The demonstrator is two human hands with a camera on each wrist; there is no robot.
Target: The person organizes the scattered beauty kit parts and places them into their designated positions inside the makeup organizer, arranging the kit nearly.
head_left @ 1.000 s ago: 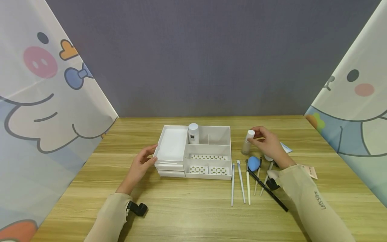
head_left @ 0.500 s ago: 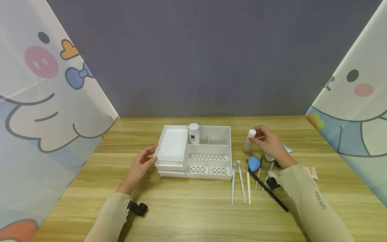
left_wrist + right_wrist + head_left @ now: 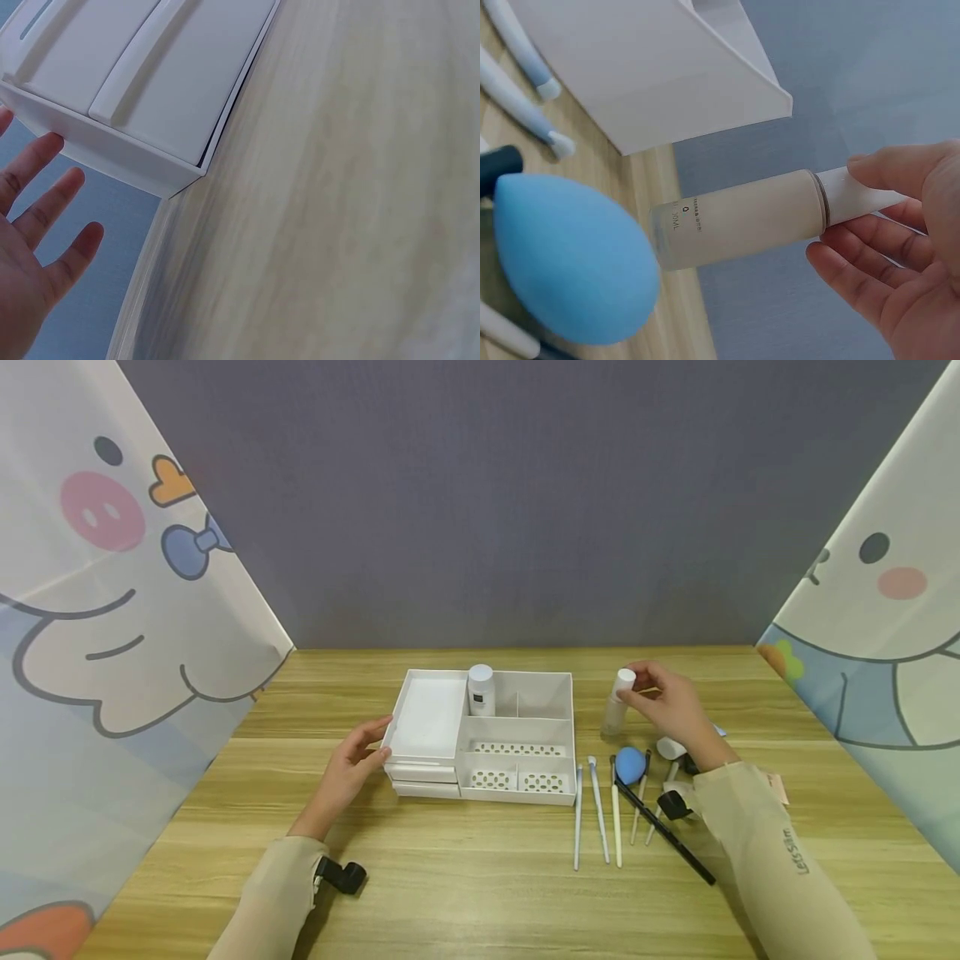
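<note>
My right hand [image 3: 669,702] pinches the white cap of a frosted liquid foundation bottle [image 3: 742,222], thumb on one side and fingers on the other. The bottle is nearly upright, right of the white organizer [image 3: 517,797]; whether its base touches the table I cannot tell. My left hand [image 3: 348,770] touches the organizer's left side with spread, fairly straight fingers [image 3: 46,214]. The organizer has two drawers [image 3: 187,82] at the front left, a flat top tray and several compartments. A white bottle [image 3: 481,692] stands upright in its back compartment.
Beside the organizer lie several makeup brushes [image 3: 598,810], a blue makeup sponge [image 3: 630,766] and a long black stick [image 3: 684,852]. A white-capped item [image 3: 670,748] and a pale packet [image 3: 777,787] lie partly hidden by my right arm. A grey panel [image 3: 517,510] stands behind the table.
My right hand has shifted the foundation bottle slightly to the right, then a little up or away in the head view. My left hand and the organizer stay put.
</note>
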